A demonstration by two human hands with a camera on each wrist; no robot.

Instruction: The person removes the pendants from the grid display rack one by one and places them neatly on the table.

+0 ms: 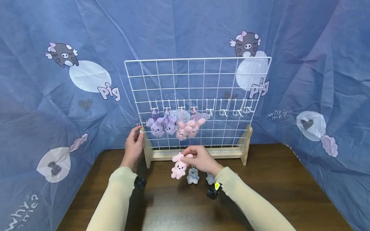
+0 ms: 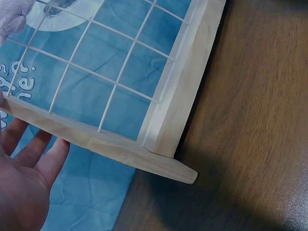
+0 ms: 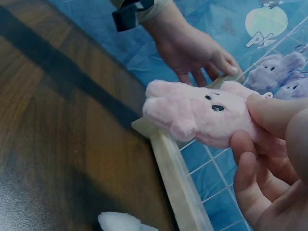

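My right hand (image 1: 202,158) pinches a pink plush bunny keychain (image 1: 179,169) by its head and ears, in front of the rack's lower bar. In the right wrist view the pink bunny (image 3: 192,113) lies sideways between thumb and fingers. My left hand (image 1: 134,146) holds the left wooden upright (image 1: 147,149) of a white wire grid rack (image 1: 196,73). The left wrist view shows fingers of the left hand (image 2: 29,178) behind that wooden upright (image 2: 96,139). Two purple plush keychains (image 1: 157,127) and two pink bunny keychains (image 1: 193,128) hang from hooks on the grid.
Several bare white hooks (image 1: 223,112) sit on the grid's right half. On the brown table (image 1: 185,208) lie a grey plush keychain (image 1: 193,176) and another grey plush (image 1: 210,178), partly hidden by my right wrist. Blue printed cloth (image 1: 196,29) surrounds the table.
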